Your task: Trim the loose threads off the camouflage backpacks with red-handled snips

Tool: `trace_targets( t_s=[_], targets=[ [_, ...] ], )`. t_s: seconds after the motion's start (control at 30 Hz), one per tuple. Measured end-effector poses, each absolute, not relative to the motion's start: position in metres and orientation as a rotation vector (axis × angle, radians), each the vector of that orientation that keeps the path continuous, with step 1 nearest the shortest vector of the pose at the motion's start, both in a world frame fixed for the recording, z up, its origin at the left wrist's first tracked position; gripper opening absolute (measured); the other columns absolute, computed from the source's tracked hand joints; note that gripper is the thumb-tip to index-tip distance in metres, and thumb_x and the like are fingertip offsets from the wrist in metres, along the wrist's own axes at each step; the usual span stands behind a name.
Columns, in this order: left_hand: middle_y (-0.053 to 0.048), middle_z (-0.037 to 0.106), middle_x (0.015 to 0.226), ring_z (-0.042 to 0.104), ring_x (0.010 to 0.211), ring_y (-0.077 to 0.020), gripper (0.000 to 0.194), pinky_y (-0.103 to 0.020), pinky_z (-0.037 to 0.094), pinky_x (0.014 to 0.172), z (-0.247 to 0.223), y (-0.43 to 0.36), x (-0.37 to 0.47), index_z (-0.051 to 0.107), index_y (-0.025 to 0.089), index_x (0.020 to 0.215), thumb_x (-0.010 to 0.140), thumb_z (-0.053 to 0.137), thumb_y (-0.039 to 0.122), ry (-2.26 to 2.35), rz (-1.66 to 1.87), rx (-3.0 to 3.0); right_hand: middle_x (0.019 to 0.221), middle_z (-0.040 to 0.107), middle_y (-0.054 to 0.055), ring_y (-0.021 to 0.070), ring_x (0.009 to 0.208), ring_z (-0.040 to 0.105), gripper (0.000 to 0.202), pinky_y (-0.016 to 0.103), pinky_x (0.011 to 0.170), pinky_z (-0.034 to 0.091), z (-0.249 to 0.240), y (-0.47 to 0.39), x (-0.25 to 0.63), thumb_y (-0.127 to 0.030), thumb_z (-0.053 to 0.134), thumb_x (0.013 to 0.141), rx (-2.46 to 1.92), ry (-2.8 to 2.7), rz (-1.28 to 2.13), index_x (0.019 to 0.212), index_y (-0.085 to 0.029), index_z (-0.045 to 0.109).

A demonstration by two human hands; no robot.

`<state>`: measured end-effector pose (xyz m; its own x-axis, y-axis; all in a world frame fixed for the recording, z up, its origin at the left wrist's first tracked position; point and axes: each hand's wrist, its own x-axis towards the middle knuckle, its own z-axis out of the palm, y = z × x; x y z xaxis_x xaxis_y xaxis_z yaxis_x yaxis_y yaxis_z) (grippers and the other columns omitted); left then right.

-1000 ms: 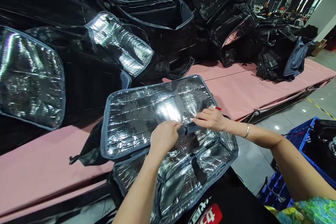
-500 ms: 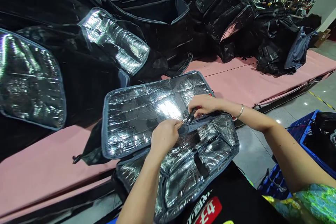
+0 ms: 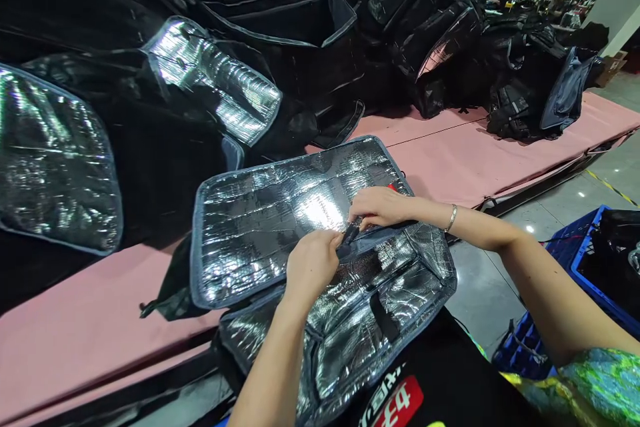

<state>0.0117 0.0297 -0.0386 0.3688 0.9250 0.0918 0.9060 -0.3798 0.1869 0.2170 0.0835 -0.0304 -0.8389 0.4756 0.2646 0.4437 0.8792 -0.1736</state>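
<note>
An insulated bag (image 3: 385, 287) with silver foil lining and grey-blue binding lies open in front of me, its foil-lined lid (image 3: 260, 213) folded back over the table. My left hand (image 3: 313, 263) is closed in a pinch on the bag's seam edge, where lid and body meet. Just right of it, my right hand (image 3: 377, 207) is closed around a small dark tool (image 3: 351, 233) that looks like thread snips, its tip close to my left fingertips. A red bit shows behind the right hand. Any thread between the fingers is too small to make out.
Black bags (image 3: 280, 13) are heaped along the back of the pink-covered table (image 3: 430, 153), several with foil flaps showing. Another dark bag (image 3: 530, 93) lies farther right. Blue crates (image 3: 590, 240) with dark contents stand on the floor at right.
My right hand has moved slightly left and down with the dark tool, closer to my left fingertips. My left hand keeps its pinch, and the bag stays in place.
</note>
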Motion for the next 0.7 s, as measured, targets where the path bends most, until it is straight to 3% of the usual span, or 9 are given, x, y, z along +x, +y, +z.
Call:
trace_targets(
  t_s=[0.17, 0.53, 0.7],
  targets=[
    [-0.008, 0.07, 0.089, 0.062, 0.086, -0.0236, 0.032, -0.03, 0.043, 0.07, -0.04, 0.029, 0.013, 0.067, 0.018, 0.085, 0.087, 0.036, 0.025, 1.673, 0.301, 2.522, 0.086, 0.061, 0.006, 0.018, 0.082, 0.046, 0.025, 0.028, 0.073, 0.037, -0.033, 0.084, 0.219, -0.033, 0.042, 0.094, -0.614, -2.805, 0.006, 0.099, -0.018, 0.062],
    [-0.008, 0.069, 0.091, 0.061, 0.088, -0.0255, 0.035, -0.032, 0.044, 0.073, -0.04, 0.029, 0.013, 0.068, 0.017, 0.09, 0.088, 0.034, 0.026, 1.667, 0.298, 2.494, 0.085, 0.062, 0.005, 0.0161, 0.082, 0.047, 0.021, 0.029, 0.075, 0.038, -0.027, 0.085, 0.232, -0.03, 0.046, 0.093, -0.595, -2.764, 0.093, 0.095, -0.015, 0.061],
    [-0.008, 0.069, 0.093, 0.061, 0.089, -0.0255, 0.036, -0.032, 0.045, 0.073, -0.041, 0.029, 0.013, 0.067, 0.018, 0.09, 0.089, 0.032, 0.027, 1.652, 0.303, 2.493, 0.09, 0.062, 0.005, 0.0168, 0.083, 0.046, 0.021, 0.028, 0.068, 0.033, -0.012, 0.073, 0.241, -0.032, 0.047, 0.093, -0.647, -2.863, -0.131, 0.099, -0.016, 0.06]
  ],
)
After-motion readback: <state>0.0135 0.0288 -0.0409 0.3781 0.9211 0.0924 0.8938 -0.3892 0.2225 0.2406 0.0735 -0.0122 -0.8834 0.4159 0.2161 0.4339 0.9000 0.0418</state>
